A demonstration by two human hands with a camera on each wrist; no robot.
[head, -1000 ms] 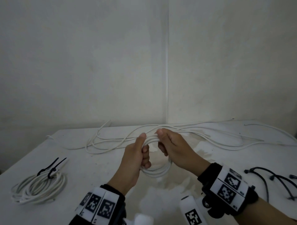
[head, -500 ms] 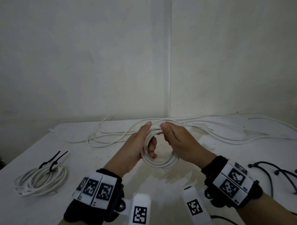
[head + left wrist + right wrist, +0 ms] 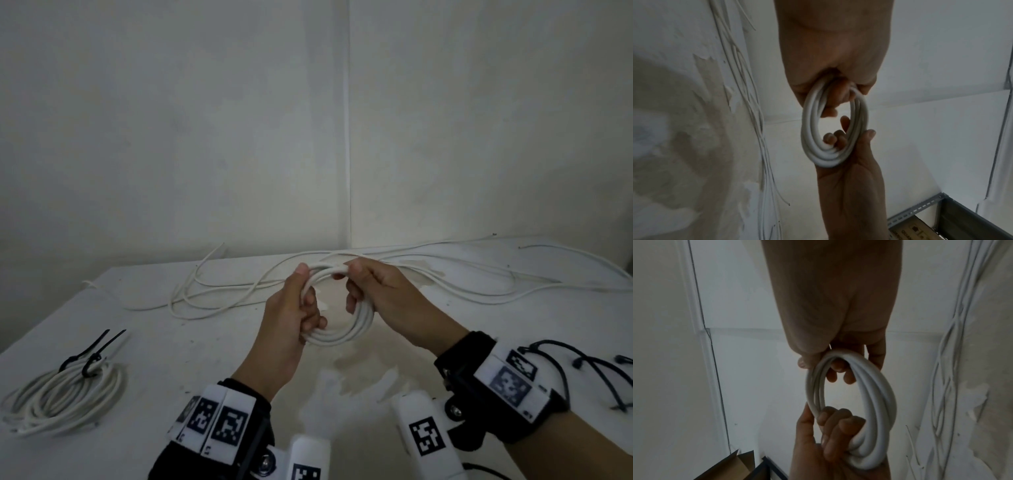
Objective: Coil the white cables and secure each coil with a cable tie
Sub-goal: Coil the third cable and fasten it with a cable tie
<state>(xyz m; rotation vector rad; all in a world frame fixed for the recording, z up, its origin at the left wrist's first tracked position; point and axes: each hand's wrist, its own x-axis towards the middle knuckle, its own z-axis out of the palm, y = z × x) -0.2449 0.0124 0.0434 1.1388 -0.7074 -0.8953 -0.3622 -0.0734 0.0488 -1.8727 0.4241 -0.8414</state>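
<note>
Right, mid-coil on the second cable. The coil [image 3: 337,318] is held up off the worktop [image 3: 171,359], between both hands, centre of the head view. Left hand [image 3: 291,318] has fingers curled through the loop, grip clamped on the near-left side of the bundle, thumb up along the top. Right hand [image 3: 380,294] pinches the top of the loop with thumb and fingers wrapped round the strands; grip closed on the same coil. Wrist views confirm both: several turns stacked, fingers of each hand hooked inside the ring.

Cannot tell whether a tail of this cable still runs out to the loose white cables [image 3: 445,274] strewn across the back of the worktop; the join is hidden behind the right hand.

One tied coil [image 3: 61,394] already sits at front left with a black cable tie [image 3: 92,356] on it, so roughly one done, more to go.

Next move, my read: finish laying in any remaining slack, then hold the bundle one-handed with the left and free the right to reach the spare black ties [image 3: 582,370] lying on the worktop beyond the right wrist. Risk: turns springing open when one grip lets go.

Both forearms angle inward, wrists raised, palms roughly facing each other.
</note>
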